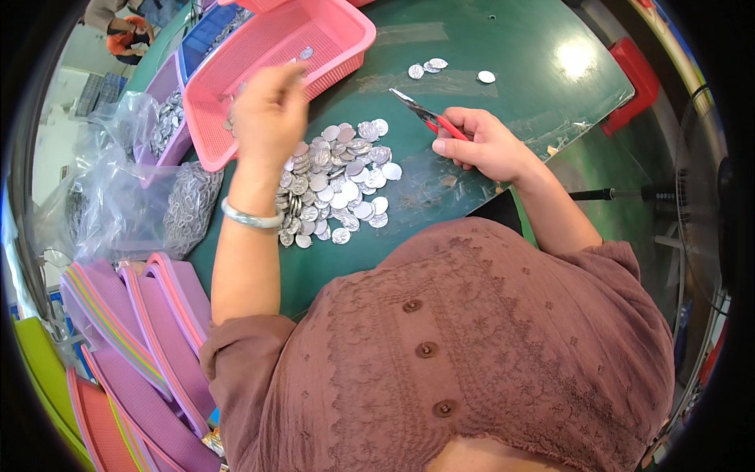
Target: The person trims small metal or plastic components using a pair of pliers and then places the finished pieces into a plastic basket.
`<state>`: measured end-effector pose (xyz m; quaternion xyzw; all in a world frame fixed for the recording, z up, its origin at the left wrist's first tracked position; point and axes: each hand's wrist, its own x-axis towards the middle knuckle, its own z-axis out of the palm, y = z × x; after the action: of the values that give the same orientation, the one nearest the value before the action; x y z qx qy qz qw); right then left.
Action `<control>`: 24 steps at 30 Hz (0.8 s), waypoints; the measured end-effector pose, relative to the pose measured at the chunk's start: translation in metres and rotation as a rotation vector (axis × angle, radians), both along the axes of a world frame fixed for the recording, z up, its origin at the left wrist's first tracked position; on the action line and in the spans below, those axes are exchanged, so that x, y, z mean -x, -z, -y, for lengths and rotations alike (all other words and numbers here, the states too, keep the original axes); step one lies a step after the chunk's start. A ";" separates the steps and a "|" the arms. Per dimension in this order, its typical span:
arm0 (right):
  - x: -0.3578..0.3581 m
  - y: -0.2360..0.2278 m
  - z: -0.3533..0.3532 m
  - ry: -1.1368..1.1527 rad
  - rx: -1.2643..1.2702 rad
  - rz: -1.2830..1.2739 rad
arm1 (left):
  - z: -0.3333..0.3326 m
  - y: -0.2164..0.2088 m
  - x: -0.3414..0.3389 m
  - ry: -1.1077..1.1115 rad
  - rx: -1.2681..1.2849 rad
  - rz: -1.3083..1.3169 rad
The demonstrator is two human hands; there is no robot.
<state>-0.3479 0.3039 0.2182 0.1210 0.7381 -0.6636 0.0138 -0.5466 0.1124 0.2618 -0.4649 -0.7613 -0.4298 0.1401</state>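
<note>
Landmark: the heap of silvery discs (338, 181), loose on the green table (511, 31). Left hand (271, 118), just beyond the heap's left side, crossed the pink basket (363, 49) in my view, fingers curled; blur meant I couldn't tell whether it pinched anything. Right hand (487, 145), to the heap's right, gripped red-handled pliers (425, 116), their tips aimed beyond the heap. My worries: the left forearm ran close by the heap's left edge, so a careless sweep might scatter discs. A loosened right grip could drop the pliers. Stray discs (438, 63), beyond and right of the heap, seemed easily overlooked.
</note>
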 end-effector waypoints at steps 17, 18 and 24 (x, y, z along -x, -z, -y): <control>-0.001 0.001 -0.003 -0.056 -0.037 0.008 | -0.006 0.027 -0.030 0.221 0.060 1.333; -0.001 0.001 -0.002 -0.067 -0.044 0.001 | -0.005 0.026 -0.036 0.221 -0.004 1.371; -0.002 -0.005 0.001 -0.119 -0.172 -0.039 | 0.000 0.023 -0.064 0.192 -0.273 1.443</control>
<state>-0.3458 0.3026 0.2229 0.0649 0.7982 -0.5982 0.0285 -0.4827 0.1128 0.2384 -0.1099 -0.5600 -0.7297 -0.3767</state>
